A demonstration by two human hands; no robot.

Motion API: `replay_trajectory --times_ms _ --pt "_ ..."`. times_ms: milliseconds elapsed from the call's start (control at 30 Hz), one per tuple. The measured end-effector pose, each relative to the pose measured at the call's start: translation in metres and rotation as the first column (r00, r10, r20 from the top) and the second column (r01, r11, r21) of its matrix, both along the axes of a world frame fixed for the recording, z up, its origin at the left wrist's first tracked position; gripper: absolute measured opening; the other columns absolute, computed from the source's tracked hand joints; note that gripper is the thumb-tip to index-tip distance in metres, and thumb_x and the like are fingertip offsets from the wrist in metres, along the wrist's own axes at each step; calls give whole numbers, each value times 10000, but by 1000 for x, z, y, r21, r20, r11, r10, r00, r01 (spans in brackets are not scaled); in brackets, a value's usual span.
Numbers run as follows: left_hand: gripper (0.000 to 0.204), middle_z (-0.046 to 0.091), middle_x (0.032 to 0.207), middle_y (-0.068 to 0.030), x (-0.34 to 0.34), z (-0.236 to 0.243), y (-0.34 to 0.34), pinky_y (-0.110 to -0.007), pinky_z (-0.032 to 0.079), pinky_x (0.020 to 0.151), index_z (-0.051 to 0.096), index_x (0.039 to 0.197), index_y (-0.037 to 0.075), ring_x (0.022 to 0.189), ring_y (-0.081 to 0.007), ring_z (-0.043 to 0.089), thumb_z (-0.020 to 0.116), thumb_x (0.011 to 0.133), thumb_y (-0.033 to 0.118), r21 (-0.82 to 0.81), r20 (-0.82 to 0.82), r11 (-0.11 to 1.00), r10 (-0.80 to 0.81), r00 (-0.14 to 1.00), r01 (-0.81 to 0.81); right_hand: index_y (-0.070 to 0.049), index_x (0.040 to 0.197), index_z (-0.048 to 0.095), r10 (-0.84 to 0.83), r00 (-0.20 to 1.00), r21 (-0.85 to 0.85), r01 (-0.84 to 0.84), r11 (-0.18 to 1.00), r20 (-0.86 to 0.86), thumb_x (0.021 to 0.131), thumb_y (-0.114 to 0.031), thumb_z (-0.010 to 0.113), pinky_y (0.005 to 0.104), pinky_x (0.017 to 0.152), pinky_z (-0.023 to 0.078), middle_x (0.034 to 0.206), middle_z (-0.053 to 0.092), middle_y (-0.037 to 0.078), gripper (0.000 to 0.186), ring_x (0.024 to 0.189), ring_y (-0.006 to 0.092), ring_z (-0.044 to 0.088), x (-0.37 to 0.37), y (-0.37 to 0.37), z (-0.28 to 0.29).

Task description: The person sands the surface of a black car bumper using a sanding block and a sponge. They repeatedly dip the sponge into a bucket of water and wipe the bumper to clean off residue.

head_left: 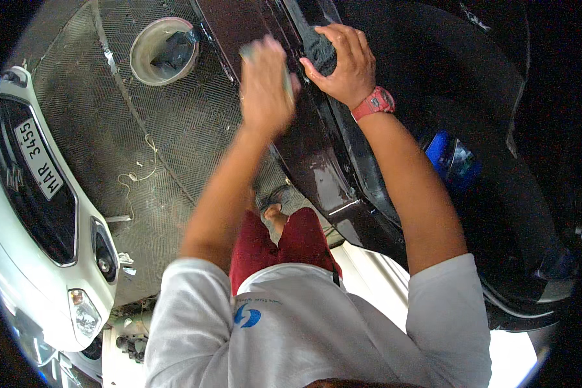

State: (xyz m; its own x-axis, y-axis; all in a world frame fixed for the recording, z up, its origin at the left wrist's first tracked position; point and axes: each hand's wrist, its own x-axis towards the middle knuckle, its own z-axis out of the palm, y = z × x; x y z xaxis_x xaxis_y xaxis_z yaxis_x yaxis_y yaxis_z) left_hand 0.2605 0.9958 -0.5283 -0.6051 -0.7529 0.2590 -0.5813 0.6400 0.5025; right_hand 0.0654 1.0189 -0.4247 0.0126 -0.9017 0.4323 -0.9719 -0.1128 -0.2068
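My left hand, smeared by motion, presses a pale greenish pad against the dark maroon body panel of a car. Only the pad's edges show past the fingers; whether it is a sponge or a folded cloth I cannot tell. A dark grey cloth is bunched under my right hand, which grips it on the black trim at the opening's edge. The thumb and fingers curve round this cloth. Wet shine shows on the maroon panel nearer my body.
Right of the trim lies the car's dark open interior, with a blue shiny package inside. A pale bucket holding a dark cloth stands on the textured floor. A thin cord lies there too. At left is a white car.
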Motion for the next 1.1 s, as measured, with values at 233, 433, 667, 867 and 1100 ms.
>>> replay_trajectory --times_ms 233,433,667,867,1100 --pt "767 429 1733 -190 55 20 48 -519 254 1349 462 1661 91 1615 -391 387 726 978 319 216 -98 928 -289 952 304 -193 1338 662 -3 1000 -32 3 999 1 797 -378 904 472 985 565 1255 681 84 621 1143 351 653 2 -1 1" --pt "648 396 1750 -185 7 -15 -36 -602 269 1309 433 1655 17 1634 -379 335 504 1123 380 -117 104 981 166 981 -153 -97 1333 609 29 1000 -37 -29 999 -5 810 -240 892 503 1028 522 1245 662 159 612 1178 403 634 6 -2 5" --pt "740 306 1805 -139 78 30 253 -589 285 1311 375 1713 93 1661 -357 289 582 1077 409 336 118 925 -226 967 176 -80 1336 593 123 992 42 -124 991 13 816 -235 886 512 1146 458 1324 610 186 618 1280 428 580 10 40 16" --pt "565 499 1696 -143 69 -37 113 -507 399 1250 500 1636 103 1566 -366 463 546 1110 305 -116 -83 992 45 996 -54 -69 1317 608 139 990 14 -138 990 -12 796 -226 893 523 1151 463 1358 605 200 614 1296 438 570 17 103 12" --pt "585 490 1707 -138 95 16 285 -539 430 1209 524 1630 120 1563 -367 478 610 1052 142 271 -132 956 -81 988 115 -73 1332 591 112 994 -78 -111 991 9 806 -232 873 532 1136 473 1332 613 194 617 1285 438 571 18 110 0"
